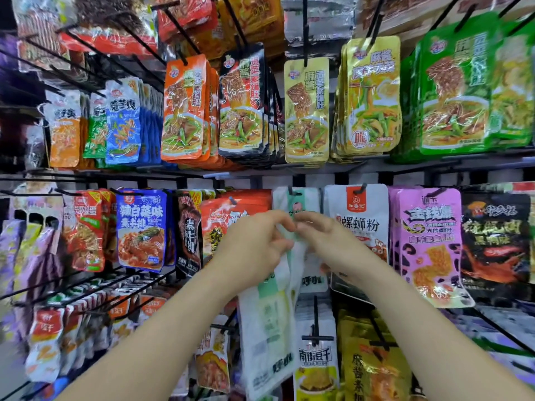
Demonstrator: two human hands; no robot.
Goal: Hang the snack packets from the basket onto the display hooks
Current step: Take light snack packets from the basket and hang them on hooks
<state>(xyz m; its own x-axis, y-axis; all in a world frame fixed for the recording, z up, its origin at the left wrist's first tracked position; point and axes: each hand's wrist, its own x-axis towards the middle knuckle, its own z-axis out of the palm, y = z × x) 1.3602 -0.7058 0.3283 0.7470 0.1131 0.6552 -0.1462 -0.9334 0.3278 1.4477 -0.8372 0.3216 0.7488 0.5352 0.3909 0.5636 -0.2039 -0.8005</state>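
Note:
Both my hands are raised in front of the middle row of the display. My left hand (254,241) and my right hand (324,235) pinch the top edge of a white and pale green snack packet (266,328), which hangs down below them, blurred. Right behind the fingertips a matching white-green packet (295,201) hangs on a black hook (290,190). The held packet's top sits a little below that hook. No basket is in view.
Black wire hooks full of packets fill the wall: orange (183,108), black (241,102) and yellow (307,111) packets above, blue (142,230), white (356,215) and purple (428,244) ones beside my hands. Bare hook ends (317,322) stick out below.

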